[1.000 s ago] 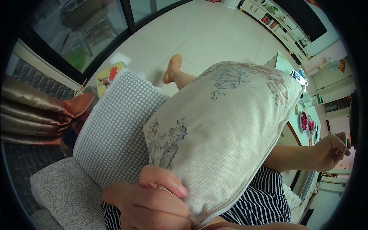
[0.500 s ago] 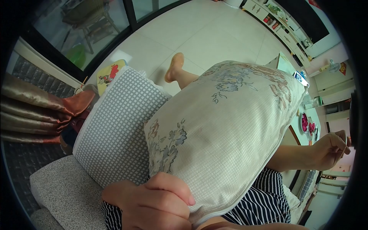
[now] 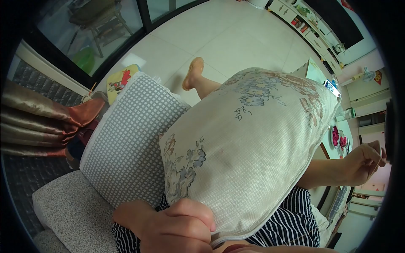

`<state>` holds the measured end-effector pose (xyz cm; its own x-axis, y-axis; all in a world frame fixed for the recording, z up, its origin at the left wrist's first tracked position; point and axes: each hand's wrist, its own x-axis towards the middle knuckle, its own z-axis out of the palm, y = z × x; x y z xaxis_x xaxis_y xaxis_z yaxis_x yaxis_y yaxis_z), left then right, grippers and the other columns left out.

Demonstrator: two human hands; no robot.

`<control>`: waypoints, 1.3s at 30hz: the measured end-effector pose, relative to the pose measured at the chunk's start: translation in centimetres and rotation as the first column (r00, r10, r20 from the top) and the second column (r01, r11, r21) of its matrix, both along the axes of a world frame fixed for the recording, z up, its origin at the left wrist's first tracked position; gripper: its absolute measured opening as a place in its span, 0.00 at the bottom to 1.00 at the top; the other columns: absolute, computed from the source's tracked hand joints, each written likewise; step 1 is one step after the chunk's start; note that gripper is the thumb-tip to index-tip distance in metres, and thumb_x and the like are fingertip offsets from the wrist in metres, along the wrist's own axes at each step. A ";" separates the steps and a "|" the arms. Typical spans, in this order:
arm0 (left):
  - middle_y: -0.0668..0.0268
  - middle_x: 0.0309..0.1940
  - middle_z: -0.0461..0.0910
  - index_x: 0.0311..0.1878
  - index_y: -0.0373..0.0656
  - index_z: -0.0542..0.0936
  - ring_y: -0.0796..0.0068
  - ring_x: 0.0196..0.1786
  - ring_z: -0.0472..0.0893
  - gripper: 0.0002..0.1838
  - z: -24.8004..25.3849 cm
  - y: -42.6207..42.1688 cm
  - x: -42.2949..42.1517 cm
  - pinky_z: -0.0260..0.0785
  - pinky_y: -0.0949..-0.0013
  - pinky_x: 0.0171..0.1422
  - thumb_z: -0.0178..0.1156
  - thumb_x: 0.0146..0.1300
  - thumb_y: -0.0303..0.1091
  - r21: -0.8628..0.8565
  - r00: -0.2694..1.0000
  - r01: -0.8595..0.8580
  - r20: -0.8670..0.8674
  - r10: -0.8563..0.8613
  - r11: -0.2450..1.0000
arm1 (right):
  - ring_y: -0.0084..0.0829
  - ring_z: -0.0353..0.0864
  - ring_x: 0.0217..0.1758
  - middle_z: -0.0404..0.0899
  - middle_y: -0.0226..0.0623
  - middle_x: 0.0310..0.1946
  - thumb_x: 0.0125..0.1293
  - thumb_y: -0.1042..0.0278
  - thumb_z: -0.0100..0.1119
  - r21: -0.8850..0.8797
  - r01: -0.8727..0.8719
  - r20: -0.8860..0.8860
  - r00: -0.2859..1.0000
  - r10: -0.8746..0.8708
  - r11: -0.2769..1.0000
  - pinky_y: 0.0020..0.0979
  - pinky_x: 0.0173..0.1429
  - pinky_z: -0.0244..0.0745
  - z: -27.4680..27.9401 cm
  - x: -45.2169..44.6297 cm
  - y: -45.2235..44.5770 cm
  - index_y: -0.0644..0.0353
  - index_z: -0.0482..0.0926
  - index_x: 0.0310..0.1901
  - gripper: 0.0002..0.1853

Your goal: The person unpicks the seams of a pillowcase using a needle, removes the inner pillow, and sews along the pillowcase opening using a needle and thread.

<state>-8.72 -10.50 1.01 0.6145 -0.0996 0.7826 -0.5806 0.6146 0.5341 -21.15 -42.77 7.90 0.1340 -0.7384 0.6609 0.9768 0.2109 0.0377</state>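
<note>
A large cream cushion [image 3: 249,156] with blue and brown flower patterns lies tilted across my lap, over black-and-white striped clothing [image 3: 291,215]. A white piped or zipped edge [image 3: 240,236] runs along its near side. My left hand [image 3: 179,225] is closed in a fist on the cushion's near corner, thumb toward the edge. At the far right, beyond the cushion, my right hand [image 3: 363,164] is raised with its fingers bent and pressed together. What those fingers hold, if anything, is too small to make out. The cushion hides part of that forearm.
Left of the cushion lies a grey-and-white dotted cloth [image 3: 130,143] over a speckled grey sofa arm [image 3: 76,215]. A yellow cartoon-printed stool [image 3: 120,82] and a brown curtain [image 3: 38,122] are beyond it. To the right, a table [image 3: 344,126] bears red items and a phone [image 3: 332,88].
The cushion has turned and shifted slightly, its flower pattern moving a little right and down. My left fist has dropped a little with its corner. My right hand has barely moved.
</note>
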 end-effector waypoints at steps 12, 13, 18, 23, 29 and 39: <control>0.76 0.19 0.67 0.25 0.48 0.80 0.79 0.25 0.71 0.06 -0.7 1.3 0.7 0.63 0.66 0.43 0.68 0.53 0.32 0.166 0.983 0.174 0.026 -0.181 0.971 | 0.23 0.65 0.29 0.66 0.36 0.24 0.67 0.84 0.50 0.050 0.009 0.027 1.000 -0.010 0.999 0.32 0.45 0.93 0.0 0.8 0.5 0.73 0.70 0.36 0.02; 0.75 0.19 0.66 0.28 0.44 0.78 0.76 0.22 0.67 0.06 -0.4 0.5 0.6 0.59 0.68 0.34 0.67 0.49 0.28 0.011 0.997 0.078 -0.010 -0.078 0.997 | 0.23 0.65 0.29 0.66 0.36 0.24 0.67 0.84 0.50 0.056 0.006 0.020 1.000 -0.007 0.998 0.32 0.45 0.93 0.0 0.8 0.4 0.73 0.70 0.36 0.02; 0.75 0.19 0.67 0.28 0.45 0.78 0.76 0.23 0.68 0.06 -0.5 1.0 0.9 0.60 0.68 0.36 0.67 0.51 0.28 0.040 0.993 0.119 0.005 -0.120 0.992 | 0.23 0.65 0.29 0.66 0.36 0.24 0.67 0.84 0.50 0.025 -0.021 -0.006 1.000 0.021 0.999 0.32 0.45 0.93 -0.1 0.4 -0.3 0.73 0.70 0.37 0.01; 0.70 0.17 0.71 0.26 0.41 0.78 0.76 0.19 0.67 0.10 1.2 1.7 1.6 0.68 0.65 0.30 0.63 0.59 0.36 0.182 0.986 0.168 -0.015 -0.168 0.969 | 0.22 0.65 0.29 0.65 0.36 0.23 0.67 0.84 0.51 -0.017 -0.019 -0.028 0.999 0.019 1.000 0.32 0.45 0.93 -0.3 0.0 -0.8 0.72 0.70 0.38 0.01; 0.70 0.17 0.69 0.27 0.41 0.77 0.76 0.19 0.67 0.10 1.3 1.8 1.7 0.68 0.65 0.30 0.64 0.58 0.35 0.184 0.986 0.165 -0.027 -0.163 0.969 | 0.22 0.65 0.29 0.64 0.35 0.23 0.67 0.84 0.51 0.015 -0.015 -0.012 1.000 0.015 1.000 0.32 0.46 0.93 -0.1 1.1 0.6 0.71 0.69 0.39 0.02; 0.72 0.18 0.69 0.30 0.44 0.76 0.79 0.19 0.66 0.07 1.3 0.9 0.3 0.67 0.70 0.29 0.64 0.58 0.32 0.187 0.993 0.005 -0.115 0.017 0.982 | 0.21 0.63 0.28 0.61 0.32 0.21 0.67 0.84 0.51 -0.010 -0.004 -0.028 1.000 0.003 1.000 0.32 0.46 0.93 -0.3 1.1 0.0 0.70 0.67 0.39 0.03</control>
